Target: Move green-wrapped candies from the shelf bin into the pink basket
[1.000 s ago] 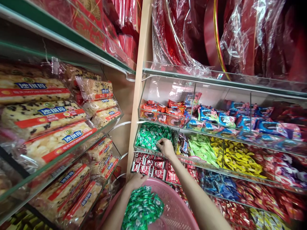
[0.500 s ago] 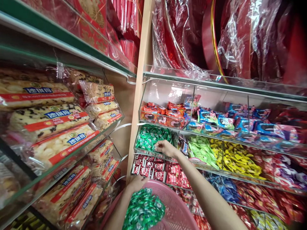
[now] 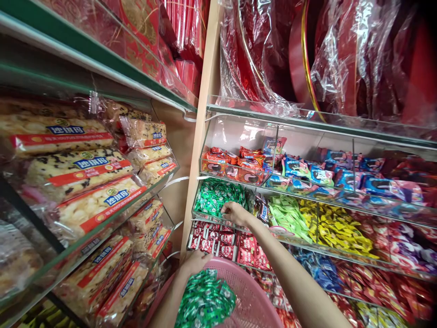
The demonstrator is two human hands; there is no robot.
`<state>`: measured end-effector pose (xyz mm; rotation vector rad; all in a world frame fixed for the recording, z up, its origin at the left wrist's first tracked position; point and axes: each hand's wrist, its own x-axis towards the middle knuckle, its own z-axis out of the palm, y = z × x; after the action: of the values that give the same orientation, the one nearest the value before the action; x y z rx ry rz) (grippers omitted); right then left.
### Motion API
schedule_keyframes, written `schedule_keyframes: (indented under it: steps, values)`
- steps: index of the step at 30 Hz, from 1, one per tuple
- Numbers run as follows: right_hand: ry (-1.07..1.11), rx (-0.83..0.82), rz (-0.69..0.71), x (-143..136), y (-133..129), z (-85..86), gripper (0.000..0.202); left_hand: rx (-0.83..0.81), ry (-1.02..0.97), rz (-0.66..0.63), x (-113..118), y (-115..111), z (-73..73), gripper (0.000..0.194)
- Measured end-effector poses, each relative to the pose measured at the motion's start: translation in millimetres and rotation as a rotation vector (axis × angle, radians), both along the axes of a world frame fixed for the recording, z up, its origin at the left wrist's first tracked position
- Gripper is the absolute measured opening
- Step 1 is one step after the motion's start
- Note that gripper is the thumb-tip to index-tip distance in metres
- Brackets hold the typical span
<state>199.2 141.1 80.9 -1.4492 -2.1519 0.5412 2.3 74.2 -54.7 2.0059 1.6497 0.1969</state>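
At the far rim of a pink plastic basket [image 3: 254, 284], my left hand [image 3: 197, 261] is closed on the edge. Inside the basket lies a heap of green-wrapped candies [image 3: 206, 300]. My right hand [image 3: 235, 213] is at the front edge of a clear shelf bin, over more green-wrapped candies [image 3: 218, 193]. Its fingers are curled together, and whatever they may hold is hidden. Just below this bin are red-and-white packets [image 3: 213, 239].
Right of the green bin are Snickers bars [image 3: 262, 209], light green packets [image 3: 288, 214] and yellow candies [image 3: 336, 228]. Packaged puffed-grain bars [image 3: 99, 196] fill the glass shelves on the left. A wooden post [image 3: 200, 136] divides the shelving.
The fingers of my right hand have curled in more, almost in the same place. My left hand stays at the basket rim. The view has shifted slightly.
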Motion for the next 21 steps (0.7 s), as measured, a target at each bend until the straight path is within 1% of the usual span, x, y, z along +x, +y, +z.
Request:
schedule_keyframes:
  steps: [2, 3, 6, 7, 8, 10, 14, 18, 20, 21]
  values:
    - [0.082, 0.012, -0.017, 3, 1, 0.6, 0.006, 0.014, -0.008, -0.038, 1, 0, 0.0, 0.064]
    - [0.177, 0.023, -0.049, 4, 2, 1.4, 0.009, 0.021, -0.009, -0.047, 1, 0, -0.7, 0.063]
    - [0.555, 0.018, -0.233, 8, 6, 3.5, 0.028, 0.02, -0.015, -0.045, 2, 1, -4.1, 0.063]
    - [0.635, 0.002, -0.289, 8, 7, 3.7, 0.034, 0.02, -0.02, -0.045, 2, 1, -5.3, 0.063]
    - [0.665, -0.018, -0.324, 8, 8, 3.5, 0.037, 0.02, -0.025, -0.047, 2, 2, -6.3, 0.063]
    - [0.643, -0.056, -0.339, 7, 9, 1.9, 0.037, 0.026, -0.031, -0.053, 2, 2, -7.4, 0.064]
    - [0.54, -0.098, -0.275, 6, 4, -0.2, 0.028, 0.026, -0.022, -0.05, 1, 2, -6.6, 0.065]
    - [0.196, -0.101, -0.084, 11, 1, 5.3, 0.019, 0.031, -0.037, -0.049, -2, 2, -6.5, 0.066]
    - [0.069, -0.094, -0.028, 13, 3, 8.6, 0.018, 0.032, -0.036, -0.042, -2, 2, -7.2, 0.066]
    - [0.045, -0.089, -0.022, 13, 4, 9.7, 0.019, 0.032, -0.034, -0.041, -3, 2, -7.5, 0.067]
